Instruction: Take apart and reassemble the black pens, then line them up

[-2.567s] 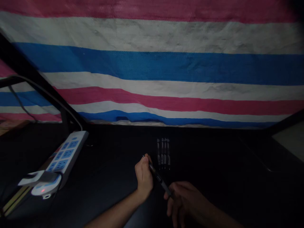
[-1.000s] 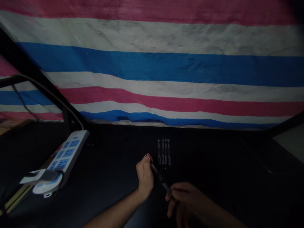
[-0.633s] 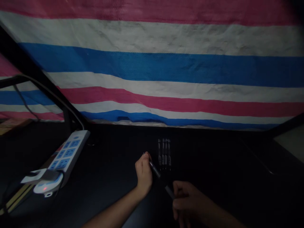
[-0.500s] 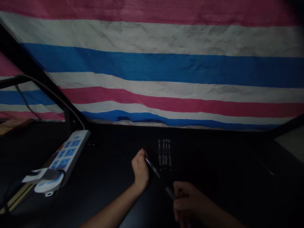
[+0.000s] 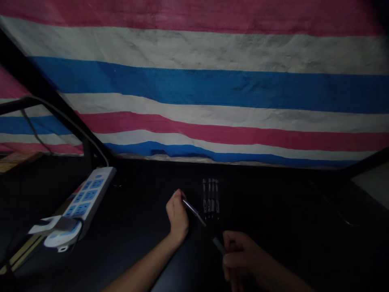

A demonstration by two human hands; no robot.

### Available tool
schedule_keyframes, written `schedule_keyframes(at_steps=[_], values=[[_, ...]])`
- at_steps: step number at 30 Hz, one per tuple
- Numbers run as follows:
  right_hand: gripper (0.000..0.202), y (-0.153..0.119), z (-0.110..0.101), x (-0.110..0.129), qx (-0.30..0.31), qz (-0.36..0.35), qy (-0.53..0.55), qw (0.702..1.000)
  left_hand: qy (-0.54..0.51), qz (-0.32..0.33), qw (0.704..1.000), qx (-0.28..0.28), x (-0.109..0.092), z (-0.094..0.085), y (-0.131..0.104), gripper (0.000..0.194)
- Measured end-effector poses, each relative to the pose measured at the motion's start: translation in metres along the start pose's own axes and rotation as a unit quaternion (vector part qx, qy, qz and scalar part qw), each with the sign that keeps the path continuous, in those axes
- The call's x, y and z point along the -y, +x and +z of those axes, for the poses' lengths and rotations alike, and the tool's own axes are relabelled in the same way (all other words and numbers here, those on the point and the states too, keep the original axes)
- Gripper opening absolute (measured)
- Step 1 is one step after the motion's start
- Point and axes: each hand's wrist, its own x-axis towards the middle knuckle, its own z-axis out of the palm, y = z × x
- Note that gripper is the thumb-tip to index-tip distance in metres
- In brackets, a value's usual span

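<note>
My left hand (image 5: 178, 215) is closed around a slim, clear-looking pen (image 5: 191, 207), which slants down to the right. Its lower end points toward my right hand (image 5: 240, 257). Between the right fingers and thumb is a short dark grey tube-shaped pen part (image 5: 218, 245); whether it is a cap or a grip section I cannot tell. A small dark gap separates the two pieces. Just beyond the hands, several similar pens (image 5: 210, 196) lie side by side on the black table (image 5: 146, 227), with small bright tips toward me.
On the left lies a white power strip (image 5: 88, 198) with blue sockets, a plug and dark cables. An orange-brown flat object (image 5: 20, 161) rests at the far left. A striped red, white and blue sheet (image 5: 212, 85) hangs behind the table, with dark frame bars at the sides.
My left hand has moved slightly up and left with the pen. The gap between the pen and the dark grey part in my right hand now shows more clearly. My right hand has barely moved.
</note>
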Motion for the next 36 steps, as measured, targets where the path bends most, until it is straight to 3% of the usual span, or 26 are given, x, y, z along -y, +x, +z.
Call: schedule_keyframes(at_steps=[6,10,19,29,36], values=[[0.028,0.003,-0.003,-0.002,-0.006,-0.013,-0.006,1.0,0.006,0.023,0.998,0.058,0.003,0.003,-0.018,0.042],[0.027,0.004,-0.004,-0.002,-0.046,-0.031,-0.025,0.998,-0.006,0.047,0.993,0.105,0.005,0.003,-0.028,0.042],[0.028,0.006,-0.004,-0.006,-0.085,-0.099,-0.046,0.99,0.002,0.049,0.992,0.12,0.009,0.001,-0.032,0.041],[0.044,0.008,-0.004,-0.011,-0.045,-0.072,-0.007,0.996,0.02,0.058,0.992,0.112,0.007,0.0,-0.03,0.041],[0.033,0.006,-0.003,-0.011,-0.033,-0.102,-0.053,0.993,0.021,0.052,0.993,0.102,0.007,0.0,-0.029,0.04]])
